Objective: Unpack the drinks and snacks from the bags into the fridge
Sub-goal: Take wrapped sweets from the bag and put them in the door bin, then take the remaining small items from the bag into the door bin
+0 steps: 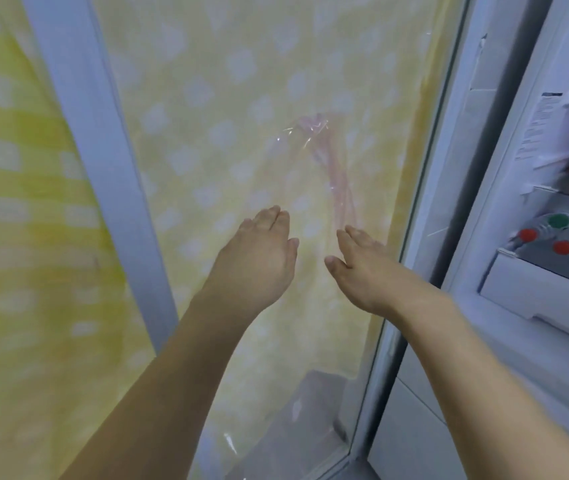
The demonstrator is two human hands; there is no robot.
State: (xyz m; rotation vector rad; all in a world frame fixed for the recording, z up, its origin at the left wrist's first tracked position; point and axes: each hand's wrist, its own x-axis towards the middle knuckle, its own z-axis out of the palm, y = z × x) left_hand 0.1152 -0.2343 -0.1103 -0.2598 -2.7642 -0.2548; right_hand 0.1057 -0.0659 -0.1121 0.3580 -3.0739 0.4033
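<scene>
Backdrop: yellow curtain with pale dots [207, 98], hung behind a grey upright frame bar [103, 140].
Left hand [259, 258]: fingers straight, holding nothing, palm turned away.
Bag: thin clear pinkish plastic bag [324, 161], blurred, apparently loose in the air; long axis runs up and left from just above the right hand.
Right hand [362, 265]: fingers extended, empty; the nearer hand to the bag's lower end.
Fridge: white open fridge [456, 168], right of both hands.
Drinks: bottles with red and green caps [560, 233] stand in the door shelf.
</scene>
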